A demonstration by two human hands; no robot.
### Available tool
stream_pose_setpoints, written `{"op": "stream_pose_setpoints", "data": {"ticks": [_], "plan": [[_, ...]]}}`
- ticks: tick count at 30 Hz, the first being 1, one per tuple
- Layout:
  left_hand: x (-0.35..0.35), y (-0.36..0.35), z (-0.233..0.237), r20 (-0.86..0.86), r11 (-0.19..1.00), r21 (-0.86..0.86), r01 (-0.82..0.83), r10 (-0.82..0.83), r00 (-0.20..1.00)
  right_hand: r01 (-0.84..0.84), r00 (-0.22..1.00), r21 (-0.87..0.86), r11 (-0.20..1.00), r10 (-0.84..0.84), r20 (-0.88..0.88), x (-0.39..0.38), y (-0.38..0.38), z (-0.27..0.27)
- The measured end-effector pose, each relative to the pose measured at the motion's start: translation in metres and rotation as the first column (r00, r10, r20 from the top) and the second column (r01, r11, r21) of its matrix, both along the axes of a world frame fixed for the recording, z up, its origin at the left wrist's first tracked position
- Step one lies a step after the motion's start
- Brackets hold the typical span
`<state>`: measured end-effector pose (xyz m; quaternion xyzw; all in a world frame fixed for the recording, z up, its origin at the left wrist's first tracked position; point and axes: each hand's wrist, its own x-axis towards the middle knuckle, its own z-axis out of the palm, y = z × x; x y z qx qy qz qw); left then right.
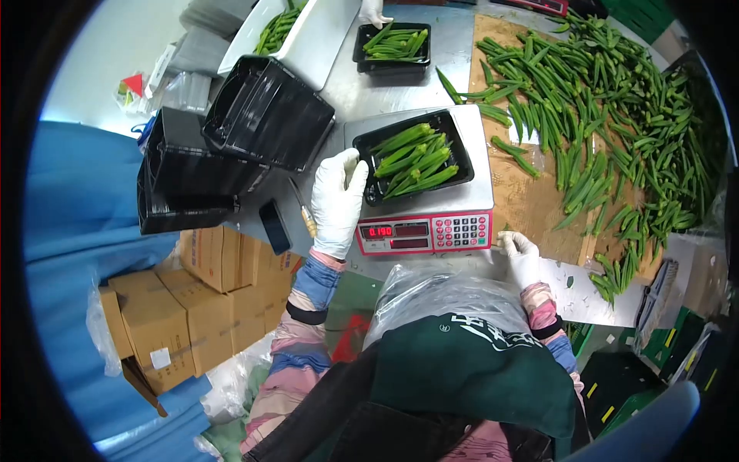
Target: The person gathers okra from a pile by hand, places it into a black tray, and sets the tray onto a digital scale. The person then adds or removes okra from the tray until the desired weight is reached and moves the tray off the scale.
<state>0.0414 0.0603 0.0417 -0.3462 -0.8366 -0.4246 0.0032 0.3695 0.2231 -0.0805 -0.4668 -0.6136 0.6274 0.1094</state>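
A black plastic tray (462, 156) with okra pods (416, 159) rests on the scale (479, 138), whose red display reads 0.190. My left hand (336, 204), in a white glove, closes with thumb and fingers at the tray's left rim. To the right of the scale's keypad, my right hand (522, 260), also gloved, has its fingers pressed together near the edge of the cutting board. A tiny greenish bit shows at its fingertips, too small to name.
A large okra pile (593, 115) covers much of the wooden board (531, 200). Stacked black trays (265, 112), a knife (304, 209) and a phone (275, 226) lie left. Behind, another person's gloved hand (374, 12) touches a second okra tray (392, 65). Cardboard boxes (158, 327) stand below.
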Motion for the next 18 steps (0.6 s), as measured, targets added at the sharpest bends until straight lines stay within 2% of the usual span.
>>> {"op": "stream_pose_setpoints", "data": {"ticks": [2, 3, 4, 6, 9, 12, 13, 14, 16, 18], "plan": [[-0.005, 0.009, 0.010, -0.115, 0.990, -0.062, 0.125, -0.131, 0.985, 0.028, 0.999, 0.051, 0.998, -0.029, 0.014, 0.001, 0.000, 0.006], [0.001, 0.016, 0.015, 0.002, 0.982, -0.067, 0.175, -0.176, 0.984, 0.036, 0.999, 0.047, 0.998, -0.037, 0.014, 0.002, 0.000, 0.005], [0.000, 0.021, 0.009, -0.061, 0.965, -0.089, 0.246, -0.252, 0.966, 0.042, 0.999, 0.043, 0.998, -0.042, 0.013, 0.003, 0.001, 0.002], [0.001, 0.032, 0.013, -0.214, 0.912, -0.324, 0.251, -0.329, 0.920, 0.040, 0.999, 0.041, 0.998, -0.040, 0.012, 0.002, 0.000, 0.001], [-0.005, 0.042, 0.000, -0.224, 0.858, -0.429, 0.283, -0.405, 0.886, 0.026, 0.999, 0.023, 0.999, -0.027, 0.019, 0.001, -0.003, 0.004], [-0.022, 0.042, 0.001, -0.089, 0.961, -0.103, 0.257, -0.267, 0.960, 0.018, 0.999, 0.002, 1.000, -0.018, 0.039, 0.002, -0.001, 0.009], [-0.019, 0.042, 0.014, 0.337, 0.954, 0.230, 0.190, -0.262, 0.905, 0.004, 0.998, 0.021, 1.000, -0.006, 0.060, 0.004, 0.001, 0.013], [-0.031, 0.033, 0.029, 0.289, 0.969, 0.166, 0.183, -0.226, 0.930, -0.013, 0.997, 0.038, 0.999, 0.009, 0.081, 0.005, 0.002, 0.015], [-0.032, 0.015, 0.056, 0.573, 0.925, 0.380, -0.021, -0.218, 0.790, -0.005, 0.998, 0.049, 0.999, 0.003, 0.057, 0.011, 0.005, 0.006], [-0.052, -0.013, 0.047, 0.598, 0.865, 0.495, -0.083, -0.270, 0.754, 0.015, 0.999, 0.011, 1.000, -0.015, 0.032, 0.016, 0.005, -0.006]]}}
